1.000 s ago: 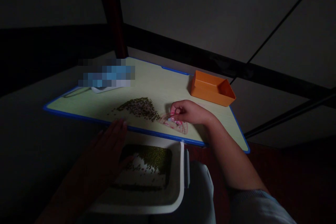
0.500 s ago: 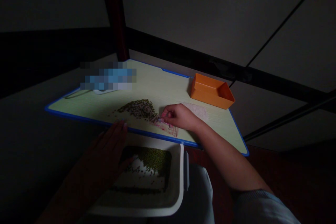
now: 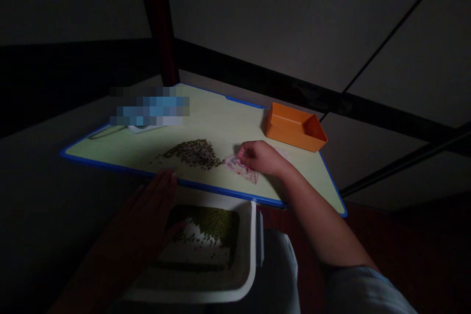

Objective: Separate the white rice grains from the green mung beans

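Note:
A pile of small green beans [image 3: 194, 152] lies on a pale board with a blue rim [image 3: 110, 161]. My right hand [image 3: 262, 157] is closed on a thin pink-printed card [image 3: 241, 167] lying flat just right of the pile. Below the board's near edge sits a white tray [image 3: 248, 274] holding more green beans [image 3: 215, 220]. My left hand [image 3: 147, 216] rests on the tray's left rim with fingers stretched out, tips near the board's edge.
An orange open box [image 3: 296, 126] stands at the board's far right corner. A blurred-out blue item sits on a white object [image 3: 142, 128] at the far left. A dark post [image 3: 156, 19] rises behind the board. The surroundings are dim.
My right hand slid the pink card left toward the beans, then back a little to the right. The left hand and tray have barely moved.

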Demonstrator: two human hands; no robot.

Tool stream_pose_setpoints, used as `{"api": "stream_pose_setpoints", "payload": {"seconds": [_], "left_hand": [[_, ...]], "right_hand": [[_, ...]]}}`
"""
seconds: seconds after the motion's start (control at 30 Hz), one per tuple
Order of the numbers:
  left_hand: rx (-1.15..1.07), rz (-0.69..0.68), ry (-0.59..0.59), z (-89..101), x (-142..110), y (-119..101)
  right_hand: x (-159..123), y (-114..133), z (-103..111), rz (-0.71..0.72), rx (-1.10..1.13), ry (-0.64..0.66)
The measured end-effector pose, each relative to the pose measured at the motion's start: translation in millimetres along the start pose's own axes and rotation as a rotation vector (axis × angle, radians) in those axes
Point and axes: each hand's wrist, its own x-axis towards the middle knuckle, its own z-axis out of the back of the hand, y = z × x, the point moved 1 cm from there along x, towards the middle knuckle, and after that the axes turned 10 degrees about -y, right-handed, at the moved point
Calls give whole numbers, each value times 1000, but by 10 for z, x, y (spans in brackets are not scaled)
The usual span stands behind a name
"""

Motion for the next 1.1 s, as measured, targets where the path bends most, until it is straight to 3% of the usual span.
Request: {"api": "stream_pose_setpoints", "payload": {"seconds": [0.23,0.47,0.7,0.9,1.1], "left_hand": [[9,-17,-13,-14,13,13],[-4,-35,-55,-33,26,21],[7,-35,-57,-43,28,19],[-5,-15,-30,-43,12,13],[-44,5,-42,-16,24,-7]], "right_hand": [[3,-75,51,3,-10,-22],[24,-231,107,-29,164,-47],[23,-231,128,-138,74,-65],[55,-141,-8,-58,111,-69],[39,-132,-18,50,311,-3]]}}
